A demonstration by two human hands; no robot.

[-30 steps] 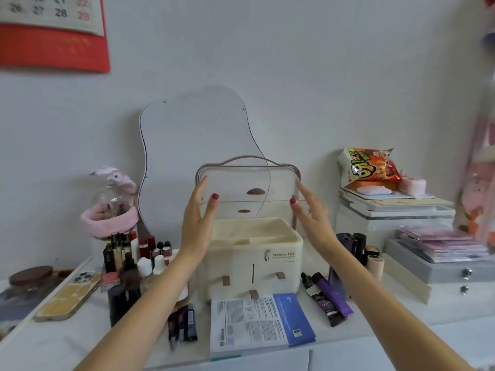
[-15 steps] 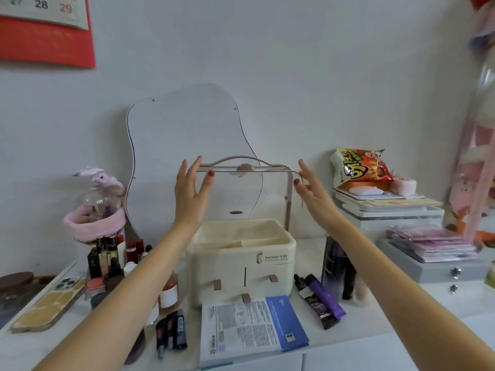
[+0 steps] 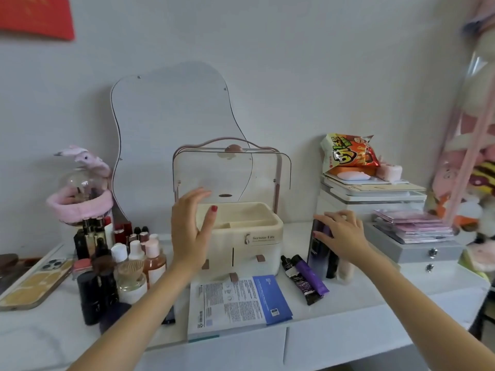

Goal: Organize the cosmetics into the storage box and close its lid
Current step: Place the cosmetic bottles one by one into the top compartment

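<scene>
The cream storage box (image 3: pixel 257 245) stands mid-table with its clear lid (image 3: pixel 227 172) raised upright behind the bare top tray. My left hand (image 3: pixel 191 231) hovers with spread fingers in front of the box's left side and holds nothing. My right hand (image 3: pixel 342 234) reaches right of the box, its fingers curled over the top of a tall dark purple bottle (image 3: pixel 317 253) that stands among other upright tubes. Two dark tubes (image 3: pixel 308 279) lie beside the box. A blue and white sachet pack (image 3: pixel 235 301) lies in front of it. Several bottles and lipsticks (image 3: pixel 128 258) crowd the left.
A wavy mirror (image 3: pixel 171 116) leans on the wall behind the box. A phone (image 3: pixel 34 282) lies at the far left. Stacked white and grey boxes (image 3: pixel 417 250) topped by a snack bag (image 3: pixel 348 153) fill the right side. Plush toys hang at the far right.
Both hands have left the lid, which now stands fully open. My left hand dropped in front of the box; my right hand moved down and right onto the dark purple bottle.
</scene>
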